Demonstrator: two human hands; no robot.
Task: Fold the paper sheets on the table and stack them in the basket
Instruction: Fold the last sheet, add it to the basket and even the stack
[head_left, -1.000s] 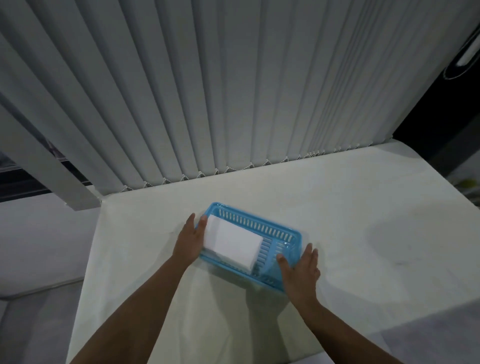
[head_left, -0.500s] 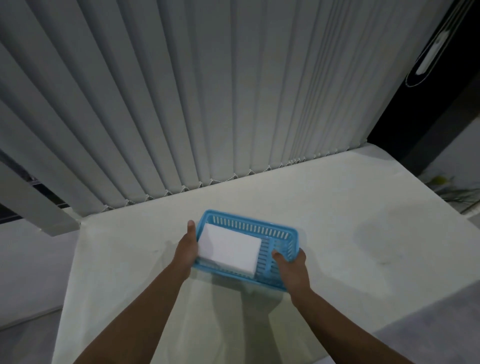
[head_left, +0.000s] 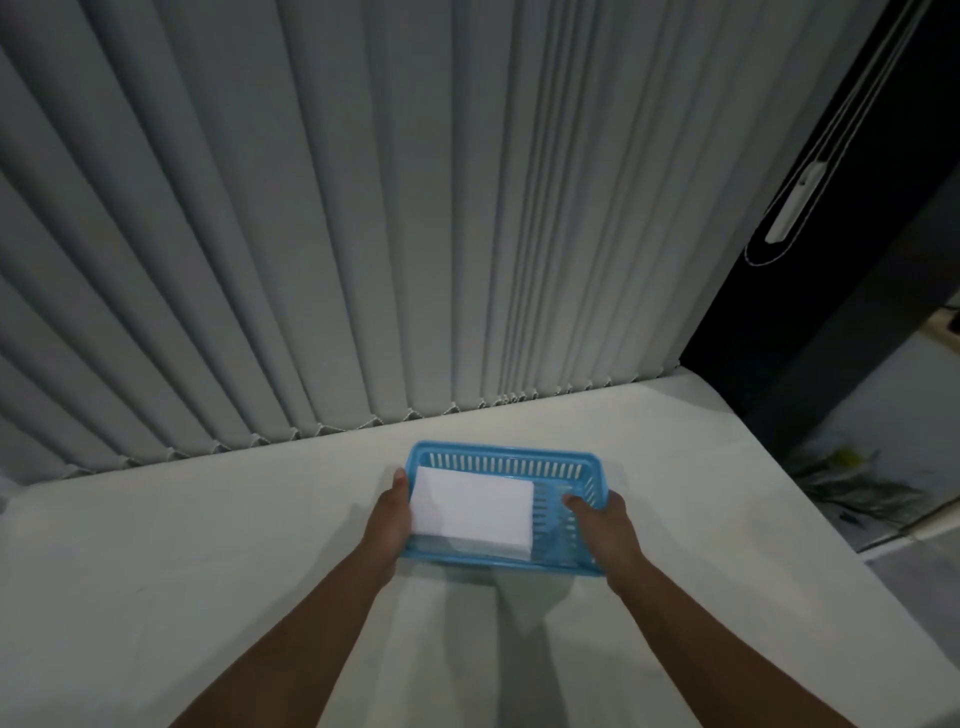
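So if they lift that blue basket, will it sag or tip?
Probably not: the blue basket looks like rigid slotted plastic, gripped at both ends by the left hand and right hand. The folded paper stack sits left of centre, so it may feel slightly left-heavy.

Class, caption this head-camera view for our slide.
Both hands, left and right, grip a blue basket of folded paper on a table.

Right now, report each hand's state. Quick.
Left hand: closed on the left end of the blue basket, thumb at the rim.
Right hand: closed on the basket's right end, thumb inside.
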